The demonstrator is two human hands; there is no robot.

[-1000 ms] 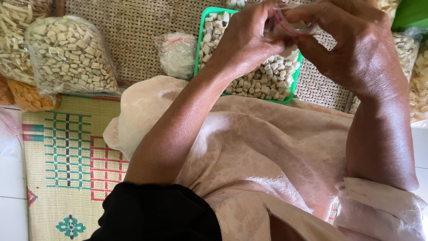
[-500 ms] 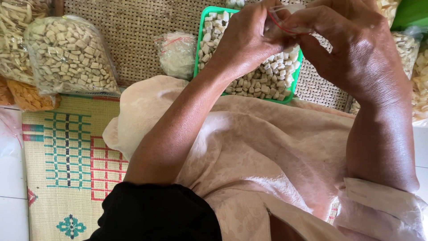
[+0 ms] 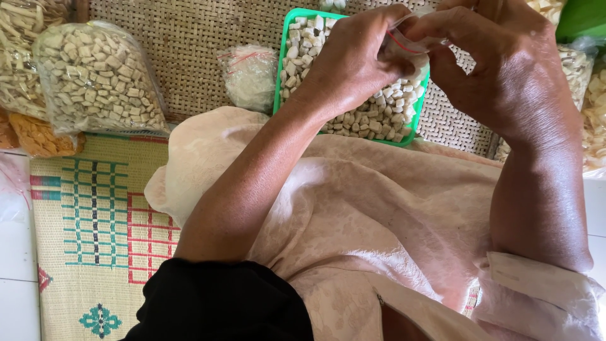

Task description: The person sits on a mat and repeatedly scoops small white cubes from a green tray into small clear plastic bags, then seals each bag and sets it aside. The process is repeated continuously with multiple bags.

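Right now both hands meet at the top of the view, above a green tray [image 3: 278, 76] that is filled with small pale, blocky snack pieces. The left hand [image 3: 353, 63] is closed, its fingers curled around the mouth of a small clear plastic bag [image 3: 407, 47] which has a thin red line across it. The right hand [image 3: 499, 69] comes from the other side and also pinches the same bag with bent fingers, so the two hands touch each other around it. Most of the bag is hidden behind the fingers, and I cannot tell what is inside it. The bag is held just above the tray, over its right part, and not resting on the pieces. The tray lies on a woven mat [image 3: 189, 57] of natural colour. To the left of the tray, near it but apart, lies a small tied bag of whitish crumbs [image 3: 249, 76]. Further left there is a bigger clear bag full of the same pale pieces [image 3: 95, 79], and more filled bags lie at the left and right edges. Lower in the view, a pale pink cloth [image 3: 379, 227] covers the person's lap, and beside it lies a patterned mat [image 3: 95, 221] with green and red lines.
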